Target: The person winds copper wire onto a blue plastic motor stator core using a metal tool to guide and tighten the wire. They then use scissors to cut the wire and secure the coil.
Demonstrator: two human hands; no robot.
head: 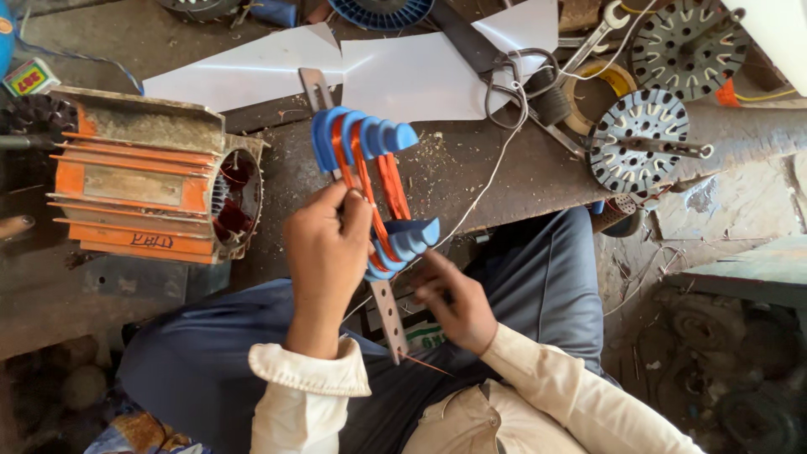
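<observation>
My left hand (324,252) grips a metal bar (388,315) that carries two stepped blue plastic winding formers (361,134), with copper wire coils (388,187) stretched between them. The hand's fingers close over the coil and bar near the middle. My right hand (454,304) sits just below the lower blue former (403,245), fingers pinched at a thin wire strand beside it. A thin white string (492,172) runs from the coil up across the bench.
An orange finned motor housing (143,181) with windings lies at left. White insulating paper sheets (378,63), scissors (508,84), round slotted rotor discs (639,147) and a blue spool (378,10) lie on the worn bench. My blue-trousered legs (538,277) are below.
</observation>
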